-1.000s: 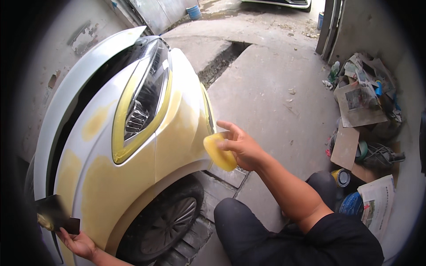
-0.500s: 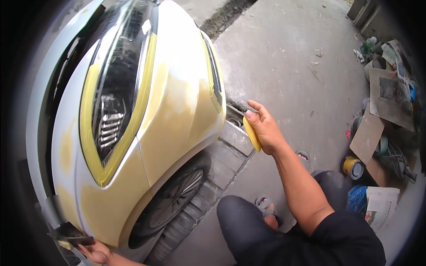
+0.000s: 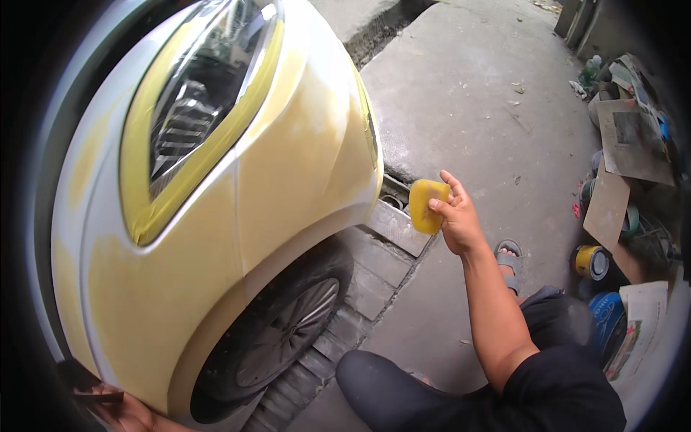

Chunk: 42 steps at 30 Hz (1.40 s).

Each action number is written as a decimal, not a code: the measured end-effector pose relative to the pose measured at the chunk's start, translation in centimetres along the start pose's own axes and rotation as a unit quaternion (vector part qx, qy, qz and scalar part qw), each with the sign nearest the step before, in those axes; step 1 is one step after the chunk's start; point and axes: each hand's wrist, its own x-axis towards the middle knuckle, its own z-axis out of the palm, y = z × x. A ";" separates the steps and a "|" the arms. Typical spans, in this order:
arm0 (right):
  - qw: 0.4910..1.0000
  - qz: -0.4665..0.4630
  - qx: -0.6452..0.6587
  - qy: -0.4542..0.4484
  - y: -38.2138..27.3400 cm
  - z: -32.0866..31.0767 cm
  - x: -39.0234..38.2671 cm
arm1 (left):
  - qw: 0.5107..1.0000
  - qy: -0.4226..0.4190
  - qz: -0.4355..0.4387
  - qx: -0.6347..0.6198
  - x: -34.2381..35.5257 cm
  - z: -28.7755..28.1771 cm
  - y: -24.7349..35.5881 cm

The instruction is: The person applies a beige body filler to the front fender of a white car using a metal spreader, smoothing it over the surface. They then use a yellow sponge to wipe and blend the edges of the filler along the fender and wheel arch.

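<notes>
Yellow can: the can (image 3: 592,262) sits well right of the wheel (image 3: 288,331), yellow side, round greyish end; can't tell what's in it.
Blue thing: some blue tub or packet (image 3: 607,317), also way off right of the wheel, can't tell which or what's inside. Papers (image 3: 643,309) are right next to it.
Bottle: a greenish bottle (image 3: 590,68), far up and right of the wheel, too small to see contents.
Cardboard: flat brown cardboard (image 3: 608,209), up and right of the wheel, in a messy heap.
Scraper: yellow scraper (image 3: 426,205), thin, kinda see-through, rounded corners; held up and right of the wheel, apart from the car.
Right hand: right hand (image 3: 458,219) pinches it, thumb on the face, a finger sticking out past it.
Left hand: left hand (image 3: 131,415), down and left of the wheel, fingers tucked under a flat dark plate (image 3: 101,397), gripping it; pretty dim there.
Fender: the fender (image 3: 173,309), smooth and curved, left of the wheel, patchy dull yellow over white.
Headlight: glossy headlight (image 3: 198,108) above the wheel, edged with yellow tape (image 3: 216,155).
</notes>
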 end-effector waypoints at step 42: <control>0.999 0.017 0.040 0.001 6.0 6.1 -12.2 | 0.762 -0.268 0.312 0.501 -5.2 12.6 -5.9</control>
